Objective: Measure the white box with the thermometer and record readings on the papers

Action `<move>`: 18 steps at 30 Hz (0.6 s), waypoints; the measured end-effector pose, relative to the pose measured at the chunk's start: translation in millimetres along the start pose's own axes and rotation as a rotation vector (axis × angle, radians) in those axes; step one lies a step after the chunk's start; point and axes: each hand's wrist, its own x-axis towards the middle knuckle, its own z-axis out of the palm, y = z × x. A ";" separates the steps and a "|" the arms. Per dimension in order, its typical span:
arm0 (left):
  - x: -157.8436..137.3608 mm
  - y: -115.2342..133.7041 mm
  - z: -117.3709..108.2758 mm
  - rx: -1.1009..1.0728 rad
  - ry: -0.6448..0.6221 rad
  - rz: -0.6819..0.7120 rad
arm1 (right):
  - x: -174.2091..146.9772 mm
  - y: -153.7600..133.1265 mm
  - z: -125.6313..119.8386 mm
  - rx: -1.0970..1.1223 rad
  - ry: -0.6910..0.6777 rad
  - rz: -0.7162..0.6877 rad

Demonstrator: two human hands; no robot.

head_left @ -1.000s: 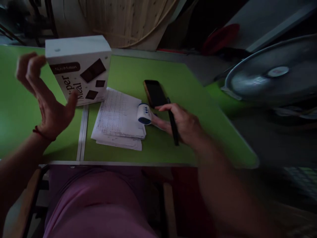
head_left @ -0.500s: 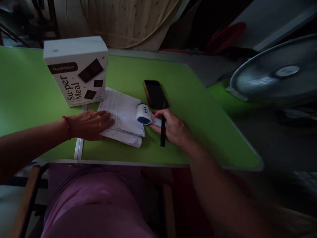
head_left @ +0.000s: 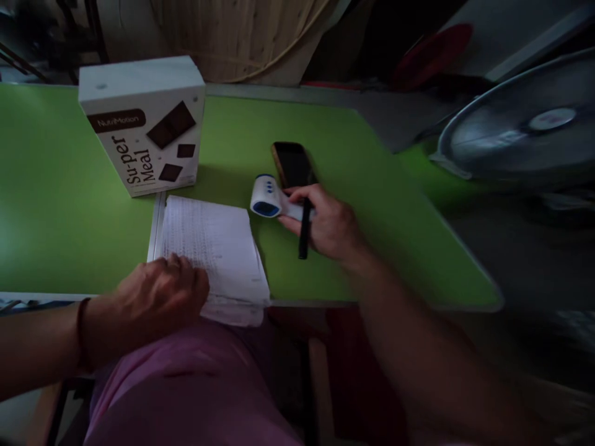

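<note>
Left hand [head_left: 165, 291]: curled, gripping white paper sheets with small writing [head_left: 223, 238] overhanging the green surface [head_left: 390, 254] at its near edge; fingertips hard to make out. Right hand [head_left: 329, 224]: closed around white-and-blue plastic handheld device with 3 blue dots [head_left: 266, 195], plus slim black stick [head_left: 305, 230]. Device handle partly hidden. Both forearms angle inward.

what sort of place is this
Probably a lived-in room, perhaps at home, though the dim view leaves that unsure: a green table holding papers and a phone, with what looks like a large fan nearby.
</note>
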 end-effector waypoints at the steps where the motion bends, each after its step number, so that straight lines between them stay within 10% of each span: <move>1: -7.5 4.3 -2.8 -0.002 -0.008 -0.021 | 4.3 -3.4 5.1 -0.016 -0.033 -0.033; 11: -26.6 31.9 -29.5 0.042 0.175 -0.153 | 22.0 -60.6 0.9 0.087 -0.067 -0.181; 18: -29.3 41.6 -34.5 0.086 0.188 -0.156 | 1.3 -101.8 13.8 0.021 -0.485 -0.329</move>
